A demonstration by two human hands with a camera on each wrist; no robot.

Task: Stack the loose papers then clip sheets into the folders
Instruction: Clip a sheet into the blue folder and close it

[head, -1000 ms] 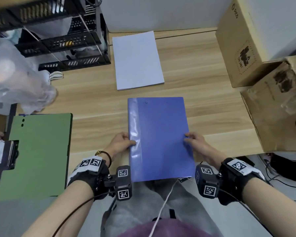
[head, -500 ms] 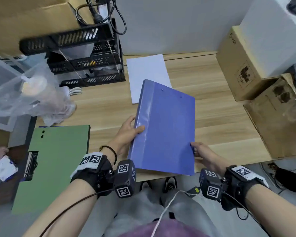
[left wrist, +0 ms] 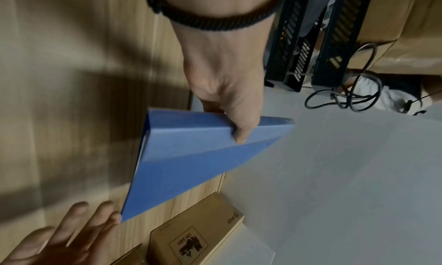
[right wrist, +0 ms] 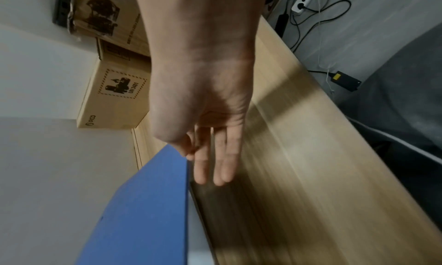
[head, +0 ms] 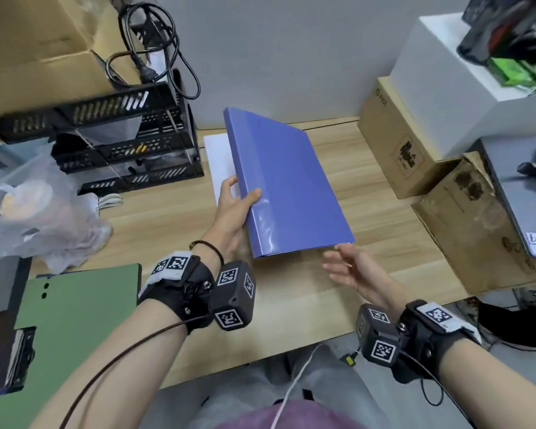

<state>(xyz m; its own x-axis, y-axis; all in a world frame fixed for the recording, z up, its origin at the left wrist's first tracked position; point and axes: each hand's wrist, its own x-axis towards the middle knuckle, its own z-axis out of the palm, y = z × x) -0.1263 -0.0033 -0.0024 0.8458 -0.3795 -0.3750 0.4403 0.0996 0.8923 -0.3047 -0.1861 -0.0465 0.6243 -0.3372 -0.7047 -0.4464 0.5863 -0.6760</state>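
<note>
A closed blue folder [head: 288,187] is lifted off the wooden desk [head: 291,298] and tilted up toward the wall. My left hand [head: 235,202] grips its spine edge, thumb on the cover and fingers underneath; the left wrist view shows the same blue folder [left wrist: 191,155] pinched by that left hand [left wrist: 229,117]. My right hand [head: 350,270] hovers with fingers straight just below the folder's near right corner, holding nothing; the right wrist view shows the right hand [right wrist: 210,155] beside the folder [right wrist: 143,212]. A stack of white paper [head: 218,159] lies behind the folder, mostly hidden. A green folder [head: 75,320] lies at the left.
A black tiered tray rack [head: 121,144] stands at the back left, with a clear plastic bag [head: 34,212] before it. Cardboard boxes [head: 399,150] and a laptop [head: 520,196] crowd the right side. A cable [head: 294,382] hangs at the desk's front edge.
The blue folder rose from flat on the desk and moved away toward the wall, tilted up in my left hand. My right hand let go of its right edge.
</note>
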